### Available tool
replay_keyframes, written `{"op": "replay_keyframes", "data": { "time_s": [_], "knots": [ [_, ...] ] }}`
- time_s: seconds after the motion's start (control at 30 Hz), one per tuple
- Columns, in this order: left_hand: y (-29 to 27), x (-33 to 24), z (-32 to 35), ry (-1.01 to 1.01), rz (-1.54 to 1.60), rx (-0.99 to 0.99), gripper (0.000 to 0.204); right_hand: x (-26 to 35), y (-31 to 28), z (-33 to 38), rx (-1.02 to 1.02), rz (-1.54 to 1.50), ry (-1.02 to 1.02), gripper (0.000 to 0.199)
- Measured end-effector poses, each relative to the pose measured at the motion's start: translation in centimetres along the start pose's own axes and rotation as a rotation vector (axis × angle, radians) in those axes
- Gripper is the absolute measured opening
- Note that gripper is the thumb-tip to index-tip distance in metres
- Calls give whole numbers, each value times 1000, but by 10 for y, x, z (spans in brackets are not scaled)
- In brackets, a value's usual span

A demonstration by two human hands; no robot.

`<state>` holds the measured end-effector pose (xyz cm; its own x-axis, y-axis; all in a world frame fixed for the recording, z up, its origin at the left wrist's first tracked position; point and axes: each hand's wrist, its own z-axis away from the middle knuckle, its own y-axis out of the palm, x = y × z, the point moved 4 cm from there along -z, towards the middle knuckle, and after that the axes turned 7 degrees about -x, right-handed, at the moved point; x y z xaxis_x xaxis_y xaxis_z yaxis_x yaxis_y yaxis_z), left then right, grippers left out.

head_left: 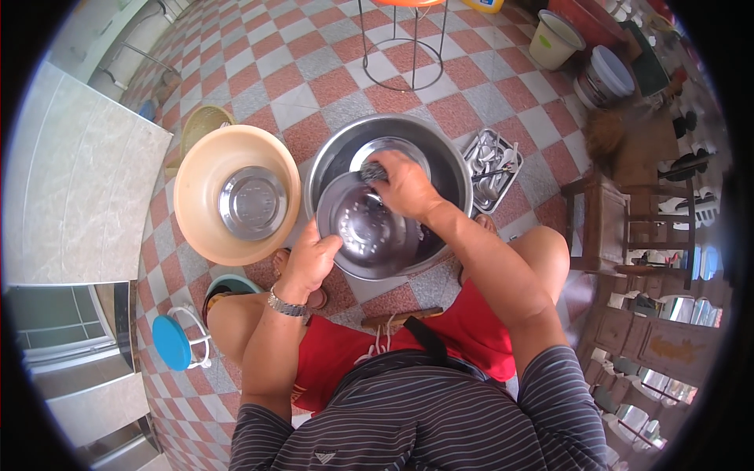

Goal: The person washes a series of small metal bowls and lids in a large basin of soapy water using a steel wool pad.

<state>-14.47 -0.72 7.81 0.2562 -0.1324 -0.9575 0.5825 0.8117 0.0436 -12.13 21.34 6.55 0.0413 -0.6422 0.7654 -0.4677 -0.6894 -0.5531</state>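
Observation:
My left hand (312, 259) grips the near-left rim of a shiny metal bowl (369, 235), thumb on the inner side. The bowl is tilted over a large metal basin (323, 161) on the floor, and light spots or droplets show inside it. My right hand (405, 188) is closed round a dark steel wool scrubber (374, 171) at the bowl's far rim. Behind that hand, another shiny round metal dish (389, 146) lies in the basin, partly hidden. To the left, a peach plastic basin (191, 212) holds a metal dish (253, 202).
A metal tray (491, 206) of spoons and other utensils sits right of the basin. Beyond stands a wire-legged orange stool (414, 55). Buckets (556, 41) are at far right, a wooden chair (601, 228) at right, and a blue-topped stool (172, 343) at left.

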Motion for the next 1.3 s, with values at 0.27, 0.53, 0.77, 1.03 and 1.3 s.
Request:
{"op": "replay_keyframes", "data": {
  "time_s": [0.27,0.53,0.77,1.03,1.3],
  "knots": [
    [-7,-19,-1,501,-607,-240,64,-15,0,12,70,-11,429,42],
    [23,-23,10,790,-1006,-239,72,42,-11,1,192,-1402,1025,31],
    [20,-30,7,967,-1173,-148,70,25,-8,10,133,-1280,1024,18],
    [-25,-21,-18,212,122,-230,83,22,-14,11,214,-1499,847,33],
    [-20,-38,-9,-68,1020,-71,42,9,3,24,413,-1551,826,35]
  ]
}}
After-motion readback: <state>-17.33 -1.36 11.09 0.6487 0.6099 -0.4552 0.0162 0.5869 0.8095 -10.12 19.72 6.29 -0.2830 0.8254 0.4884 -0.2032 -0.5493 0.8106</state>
